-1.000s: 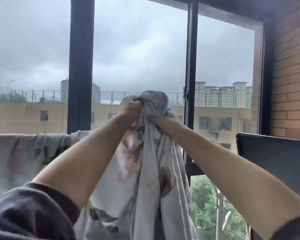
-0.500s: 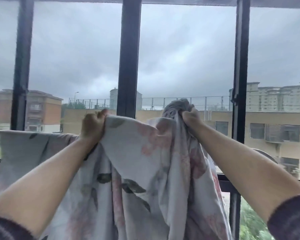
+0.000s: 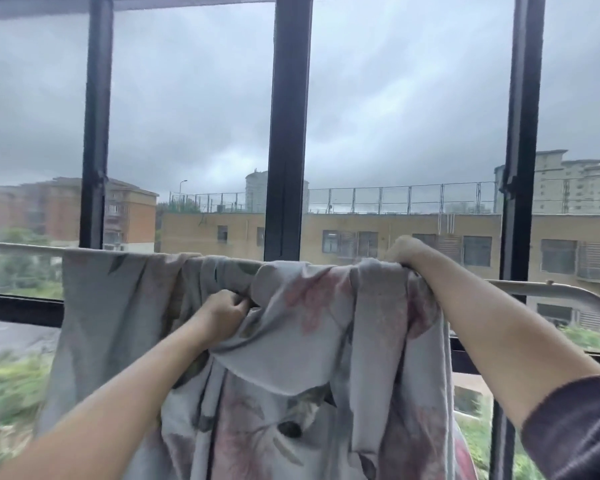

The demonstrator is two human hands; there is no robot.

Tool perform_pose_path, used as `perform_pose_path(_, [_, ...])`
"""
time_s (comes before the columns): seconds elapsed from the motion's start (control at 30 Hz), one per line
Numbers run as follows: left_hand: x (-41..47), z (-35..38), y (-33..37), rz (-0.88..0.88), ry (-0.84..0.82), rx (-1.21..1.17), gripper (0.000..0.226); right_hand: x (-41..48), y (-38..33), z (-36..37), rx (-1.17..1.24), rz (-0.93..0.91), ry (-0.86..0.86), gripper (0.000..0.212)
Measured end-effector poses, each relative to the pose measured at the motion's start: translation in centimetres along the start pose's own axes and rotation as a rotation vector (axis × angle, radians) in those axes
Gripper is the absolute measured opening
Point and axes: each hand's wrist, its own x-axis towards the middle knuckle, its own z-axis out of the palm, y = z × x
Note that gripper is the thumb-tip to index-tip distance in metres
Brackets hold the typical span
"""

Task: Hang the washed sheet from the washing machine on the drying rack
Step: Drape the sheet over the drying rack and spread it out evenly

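Matt floral cloth sheet point(image 3: 312, 341) over smooth pale metal rack rail point(image 3: 568, 289)

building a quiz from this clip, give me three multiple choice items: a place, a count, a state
1. The right hand is where? A at the rack rail B on the floor C in a pocket
2. How many upright window bars show? A one B three C five
3. The sheet is: A draped over the rail B folded flat C on the floor
1 A, it grips the sheet atop the rail. 2 B, three dark ones stand in view. 3 A, it hangs from the rail.
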Motion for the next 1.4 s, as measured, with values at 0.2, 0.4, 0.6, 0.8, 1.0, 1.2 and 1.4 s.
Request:
perform_pose_path(0.2, [-1.5, 3.3, 0.4, -0.005, -0.061, 0.177, 0.039, -2.8, -0.7, 0.0, 0.11, -0.17, 0.274, 0.027])
perform_pose_path(0.4, [-5.8, 10.7, -2.2, -0.077, -0.164, -0.043, 0.048, -6.0, 0.1, 2.2, -0.121, -0.297, 0.383, 0.04])
perform_pose_path(0.6, [-7.2, 13.1, -2.0, -0.147, -0.318, -0.06, 0.039, -7.7, 0.9, 3.8, -0.228, -0.357, 0.612, 0.04])
perform_pose_path(0.8, [-4.8, 3.5, -1.0, 0.06, 0.342, 0.215, 0.03, -8.3, -0.6, 5.7, -0.224, -0.333, 0.684, 0.036])
perform_pose_path(1.0, [1.1, -2.2, -2.9, -0.215, 0.323, 0.288, 0.029, -9.3, -1.9, 7.9, -0.254, -0.244, 0.65, 0.034])
perform_pose_path(1.2, [0.2, 0.9, -4.9, -0.067, 0.035, 0.546, 0.027, -10.0, -2.2, 8.4, -0.317, -0.096, 0.618, 0.046])
perform_pose_path(1.4, [-8.9, 9.8, -12.6, 0.077, -0.416, 0.753, 0.04, -12.4, -3.4, 10.6, -0.276, -0.029, 0.534, 0.059])
